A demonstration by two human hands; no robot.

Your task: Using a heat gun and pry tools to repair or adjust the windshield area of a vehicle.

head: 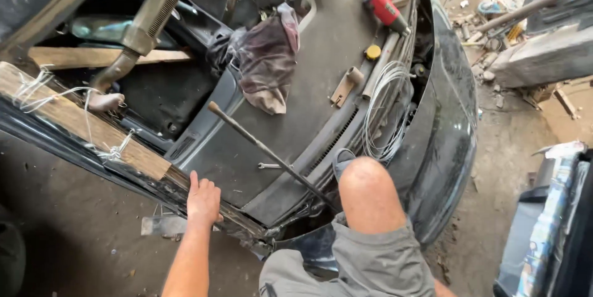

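My left hand (202,201) reaches forward and grips the dark edge of a stripped car body (247,223), fingers curled over the rim next to the end of a wooden plank (74,118). The hand holds no tool. A long metal bar (272,156) lies slanted across the grey dash panel (321,44), just right of the hand. A small wrench (269,165) lies beside the bar. My bare knee (367,192) in grey shorts rests against the panel's near edge. My right hand is out of sight.
A dirty rag (265,62), a red power tool (386,4), a yellow tape measure (372,52), a wooden-handled tool (346,84) and a coil of wire (386,108) lie on the panel. The plank is tied on with white wire. Rubble and timber (543,56) lie at right on the dirt floor.
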